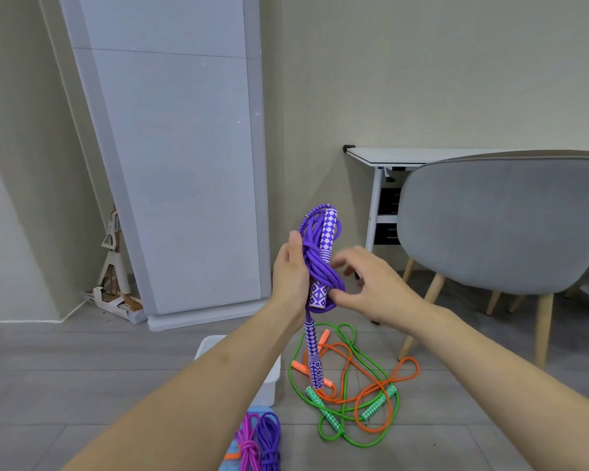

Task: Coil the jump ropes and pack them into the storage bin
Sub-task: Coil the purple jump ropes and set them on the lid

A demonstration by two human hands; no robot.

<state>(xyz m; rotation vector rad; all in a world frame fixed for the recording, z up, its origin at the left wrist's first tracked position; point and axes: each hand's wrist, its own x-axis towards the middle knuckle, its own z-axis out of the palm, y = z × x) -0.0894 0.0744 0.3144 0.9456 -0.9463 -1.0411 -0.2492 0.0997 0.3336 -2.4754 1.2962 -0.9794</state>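
Note:
A purple jump rope (317, 256) is bundled into a coil held upright in front of me, one patterned handle standing in the coil and the other handle (313, 355) dangling below. My left hand (291, 273) grips the coil from the left. My right hand (371, 283) is at the coil's lower right, thumb and fingers touching the rope loops. A white storage bin (269, 379) stands on the floor, mostly hidden behind my left forearm. A green rope (334, 419) and an orange rope (371, 392) lie tangled loose on the floor to the bin's right.
Coiled magenta (247, 443) and purple (269, 440) ropes lie on a blue mat (230, 452) at the bottom edge. A grey chair (497, 226) with wooden legs stands at the right before a white desk (388, 156). A grey panel (184, 164) leans on the wall.

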